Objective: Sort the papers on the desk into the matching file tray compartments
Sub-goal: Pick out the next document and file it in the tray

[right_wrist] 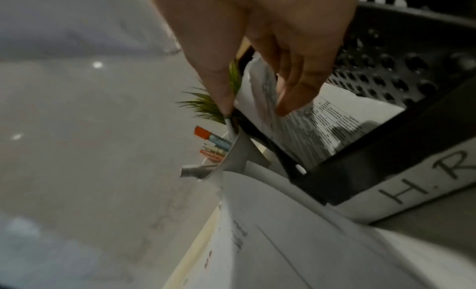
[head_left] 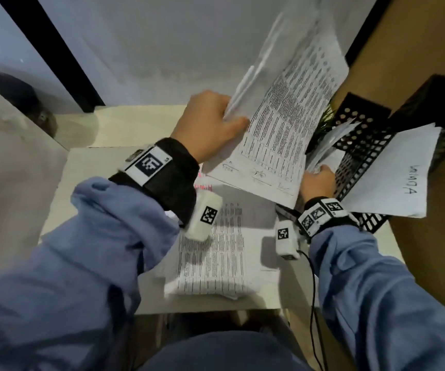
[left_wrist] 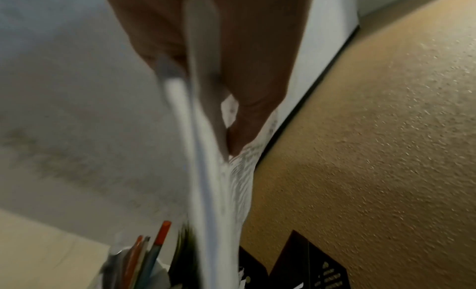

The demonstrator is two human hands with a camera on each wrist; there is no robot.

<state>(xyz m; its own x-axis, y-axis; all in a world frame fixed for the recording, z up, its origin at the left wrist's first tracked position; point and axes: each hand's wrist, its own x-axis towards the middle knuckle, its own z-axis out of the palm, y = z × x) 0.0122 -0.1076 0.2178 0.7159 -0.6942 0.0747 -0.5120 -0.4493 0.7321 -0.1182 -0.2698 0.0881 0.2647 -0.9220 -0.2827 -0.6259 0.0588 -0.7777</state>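
Observation:
My left hand (head_left: pixel 216 124) grips a sheaf of printed papers (head_left: pixel 283 116) by its left edge and holds it raised and tilted over the desk; the left wrist view shows this sheaf (left_wrist: pixel 208 181) edge-on between thumb and fingers. My right hand (head_left: pixel 319 176) reaches into the black perforated file tray (head_left: pixel 363 145) at the right. There its thumb and fingers (right_wrist: pixel 288 104) pinch a printed sheet (right_wrist: pixel 304 126) standing in the compartment labelled "H.R" (right_wrist: pixel 425 183). A white label reading "ADMIN" (head_left: pixel 403 180) hangs from another compartment. More printed papers (head_left: pixel 213 253) lie flat on the desk (head_left: pixel 87 183).
A cup of pens (right_wrist: pixel 213 144) and a small green plant (right_wrist: pixel 208 104) stand behind the tray's left side. A tan wall (head_left: pixel 416 36) runs along the right, a white wall behind. A black cable (head_left: pixel 313 290) hangs from my right wrist over the desk's front edge.

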